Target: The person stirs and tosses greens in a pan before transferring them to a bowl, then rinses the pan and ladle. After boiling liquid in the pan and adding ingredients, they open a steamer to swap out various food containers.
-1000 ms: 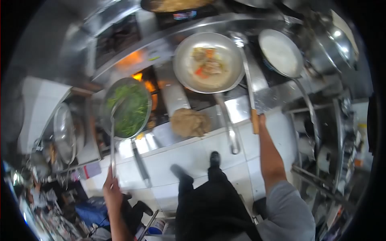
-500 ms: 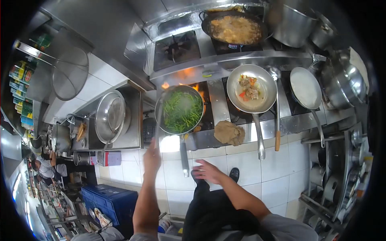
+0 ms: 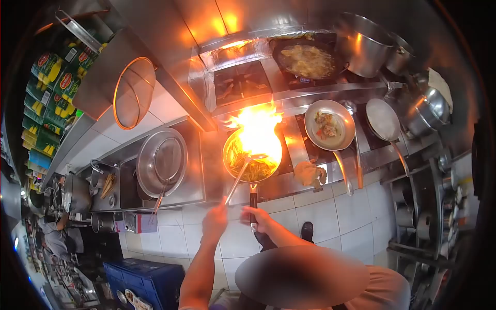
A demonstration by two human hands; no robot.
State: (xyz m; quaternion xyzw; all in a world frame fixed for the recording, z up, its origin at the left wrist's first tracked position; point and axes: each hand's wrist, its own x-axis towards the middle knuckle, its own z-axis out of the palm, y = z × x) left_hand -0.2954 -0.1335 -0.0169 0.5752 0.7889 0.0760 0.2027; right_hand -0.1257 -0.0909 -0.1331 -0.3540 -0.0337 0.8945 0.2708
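Note:
My left hand (image 3: 214, 222) is closed around a long-handled metal cooking utensil (image 3: 237, 184). Its far end dips into the frying pan (image 3: 226, 164), where glare hides its exact shape. Green cut vegetables (image 3: 261, 170) lie in that pan, tinted orange by the light. A large bright flame (image 3: 256, 129) rises over the pan's far half and hides it. At the pan's black handle (image 3: 253, 199), my right hand (image 3: 262, 221) has its fingers across the grip, somewhat blurred.
Right of the flame is a pan with meat pieces (image 3: 338, 140), then a pale pan (image 3: 382, 121). A brown cloth (image 3: 309, 174) rests on the stove edge. Food bubbles in a wok (image 3: 305, 61) behind. Metal bowls (image 3: 178, 178) stand left; a blue crate (image 3: 150, 281) is below.
A large flame has flared up over the pan. My left hand has brought the utensil from the pan's left side into the vegetables. My right hand has moved up to the handle.

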